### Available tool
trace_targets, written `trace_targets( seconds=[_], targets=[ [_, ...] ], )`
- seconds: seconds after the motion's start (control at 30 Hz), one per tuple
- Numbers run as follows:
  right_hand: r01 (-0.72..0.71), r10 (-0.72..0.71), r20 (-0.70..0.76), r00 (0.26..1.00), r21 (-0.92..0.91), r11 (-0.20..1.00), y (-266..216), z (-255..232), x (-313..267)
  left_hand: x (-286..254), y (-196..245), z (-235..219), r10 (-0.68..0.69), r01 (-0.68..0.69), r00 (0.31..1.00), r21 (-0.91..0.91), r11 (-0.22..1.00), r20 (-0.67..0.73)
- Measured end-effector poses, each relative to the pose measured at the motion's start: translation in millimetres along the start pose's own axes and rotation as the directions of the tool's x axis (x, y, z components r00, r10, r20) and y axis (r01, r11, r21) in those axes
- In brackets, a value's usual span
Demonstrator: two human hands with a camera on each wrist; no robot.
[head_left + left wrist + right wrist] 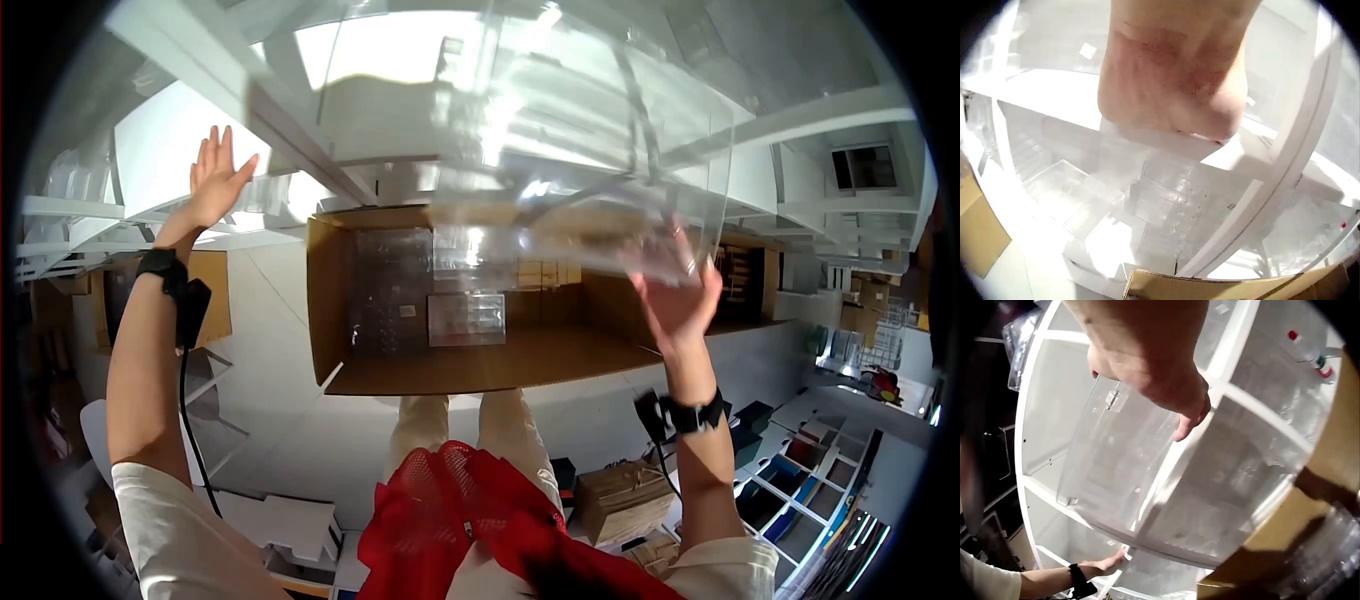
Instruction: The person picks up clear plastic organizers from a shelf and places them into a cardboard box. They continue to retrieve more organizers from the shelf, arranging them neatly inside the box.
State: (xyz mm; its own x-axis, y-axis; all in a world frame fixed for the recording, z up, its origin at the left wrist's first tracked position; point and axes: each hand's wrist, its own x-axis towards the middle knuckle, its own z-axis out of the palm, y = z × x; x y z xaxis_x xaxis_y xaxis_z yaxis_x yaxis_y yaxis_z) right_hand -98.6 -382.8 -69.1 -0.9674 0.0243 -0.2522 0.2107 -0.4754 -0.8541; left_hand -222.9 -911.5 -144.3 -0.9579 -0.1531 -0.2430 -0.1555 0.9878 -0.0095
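Observation:
A large clear plastic box point(600, 130), point(1113, 450) is held up over the cardboard box, slightly blurred in the head view. The right hand point(680, 305), point(1154, 365) grips it at one edge, fingers curled round the rim; the box's far side is free of any hand. Raised at the left, the left hand point(213, 190), point(1172, 87) has its fingers straight and spread in front of a white shelf point(160, 150); whether it touches the shelf cannot be told. Its fingers are hidden in the left wrist view.
Below is an open cardboard box point(480, 378) with clear containers point(467, 320) inside its left and middle parts. White shelf frames point(300, 150) surround the front, with clear boxes point(1060, 187) on a lower shelf. A capped bottle point(1310, 356) stands on a shelf.

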Motion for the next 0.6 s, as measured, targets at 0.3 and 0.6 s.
trace_targets(
  seconds=[0.3,0.6],
  targets=[
    [-0.388,0.405,-0.072,0.911,-0.478,0.788,1,-172,-110,-60,28,18,0.12,-0.172,0.955,-0.174,0.97,-0.272],
    [-0.653,0.644,-0.18,0.744,0.009,0.757,12,-296,-102,-166,209,86,0.361,-0.359,0.932,-0.172,0.917,-0.021]
  ],
)
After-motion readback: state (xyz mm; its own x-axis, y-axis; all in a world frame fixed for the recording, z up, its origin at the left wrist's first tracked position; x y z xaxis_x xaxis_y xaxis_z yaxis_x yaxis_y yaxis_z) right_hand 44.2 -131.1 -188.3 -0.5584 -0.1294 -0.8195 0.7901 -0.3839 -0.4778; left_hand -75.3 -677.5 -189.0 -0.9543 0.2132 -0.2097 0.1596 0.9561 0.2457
